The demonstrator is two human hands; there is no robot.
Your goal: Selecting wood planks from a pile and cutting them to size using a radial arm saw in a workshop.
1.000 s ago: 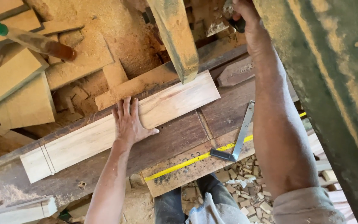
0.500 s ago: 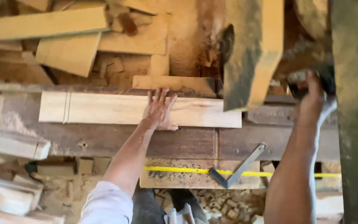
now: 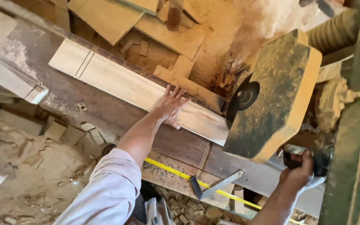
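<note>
The person wears a pale lilac-grey long-sleeved shirt, its left sleeve pushed up above the elbow so the forearm behind the left hand [image 3: 171,106] is bare, while the right hand [image 3: 300,171] and its forearm are bare too, both hands ungloved and without rings.

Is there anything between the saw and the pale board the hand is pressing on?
Nothing visible. The left hand lies flat on the pale board, a little to the side of the saw. The right hand grips the black handle. The stretch of board beside the saw looks bare.
</note>
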